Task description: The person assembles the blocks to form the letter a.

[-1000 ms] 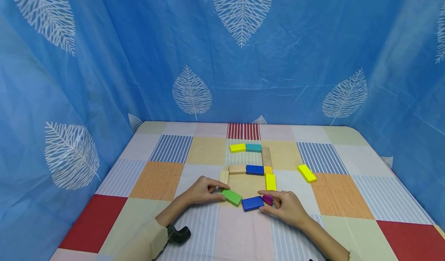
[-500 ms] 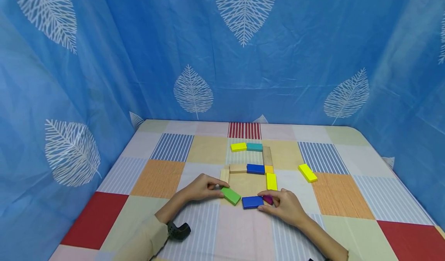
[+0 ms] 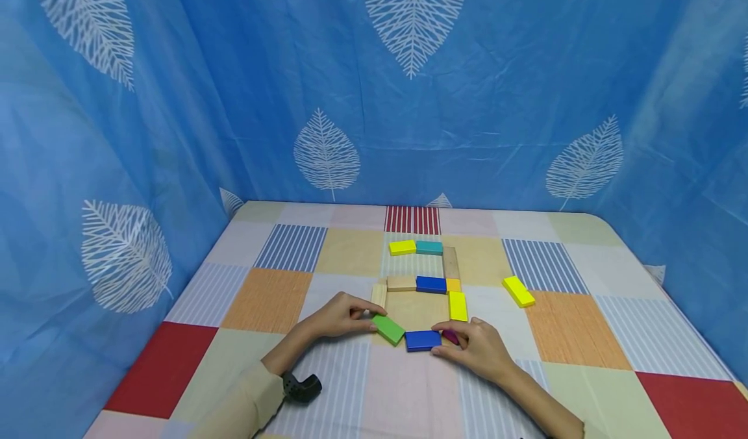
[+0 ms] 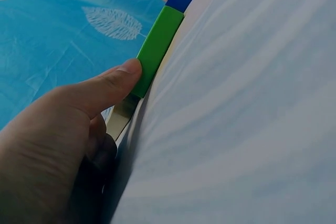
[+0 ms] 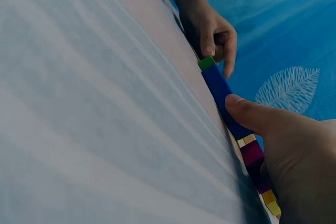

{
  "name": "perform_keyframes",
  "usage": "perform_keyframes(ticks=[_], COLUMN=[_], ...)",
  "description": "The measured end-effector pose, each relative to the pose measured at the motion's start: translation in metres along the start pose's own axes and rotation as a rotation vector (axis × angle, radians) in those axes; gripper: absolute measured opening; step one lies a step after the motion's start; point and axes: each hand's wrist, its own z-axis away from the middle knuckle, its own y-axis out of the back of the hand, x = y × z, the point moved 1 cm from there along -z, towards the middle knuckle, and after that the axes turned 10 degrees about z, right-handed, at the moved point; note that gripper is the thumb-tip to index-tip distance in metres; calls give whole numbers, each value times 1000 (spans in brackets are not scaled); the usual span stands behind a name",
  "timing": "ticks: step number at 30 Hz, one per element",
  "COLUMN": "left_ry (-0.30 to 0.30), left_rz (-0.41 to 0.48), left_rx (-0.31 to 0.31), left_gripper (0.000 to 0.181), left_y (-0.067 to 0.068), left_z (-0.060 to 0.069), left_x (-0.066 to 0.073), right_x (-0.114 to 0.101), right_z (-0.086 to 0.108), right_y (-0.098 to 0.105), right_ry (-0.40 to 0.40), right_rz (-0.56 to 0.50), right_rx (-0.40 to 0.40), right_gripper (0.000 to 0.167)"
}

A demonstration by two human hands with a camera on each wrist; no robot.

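My left hand (image 3: 340, 315) pinches the left end of a green block (image 3: 388, 329) between thumb and forefinger; its thumb presses the block's near side in the left wrist view. To the right lies a blue block (image 3: 423, 341), its corner against the green one. My right hand (image 3: 480, 348) grips the blue block's right end, thumb on the near side (image 5: 226, 100) and forefinger across the far side. Partly hidden under the right hand is a magenta block (image 3: 450, 336). A yellow block (image 3: 458, 306) and a pale wooden block (image 3: 379, 296) lie beyond the hands.
Behind stand a wooden block (image 3: 401, 284), another blue block (image 3: 431, 284) and a small orange block (image 3: 452, 285) in a row. Farther back are yellow (image 3: 402, 248), teal (image 3: 429, 248) and brownish (image 3: 450, 262) blocks. A separate yellow block (image 3: 518, 291) lies right on the checked tablecloth (image 3: 263, 361).
The blue block has straightened from a slight tilt and slid left until it meets the green block. The green block has shifted slightly, with the left hand still holding it.
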Motion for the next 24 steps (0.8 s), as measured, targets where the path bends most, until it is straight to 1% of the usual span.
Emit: perform_keyframes(ticks=[8, 9, 10, 15, 16, 17, 24], left_ry=[4, 9, 16, 34, 33, 29, 36], left_rz=[9, 14, 18, 37, 39, 39, 46], left_rx=[-8, -3, 4, 9, 4, -1, -2], left_gripper=[30, 29, 29, 28, 28, 29, 29], left_y=[1, 0, 0, 1, 1, 1, 1], left_z=[1, 1, 1, 2, 2, 2, 2], left_x=[2, 3, 8, 10, 10, 6, 7], right_x=[-1, -2, -2, -2, -2, -3, -3], right_z=[0, 0, 0, 0, 0, 0, 0], right_y=[1, 1, 1, 2, 2, 2, 3], right_ry=[1, 1, 2, 8, 8, 8, 6], right_rz=[5, 6, 7, 9, 11, 14, 25], right_rx=[-7, -7, -6, -3, -3, -2, -6], right_gripper=[35, 35, 35, 35, 35, 35, 36])
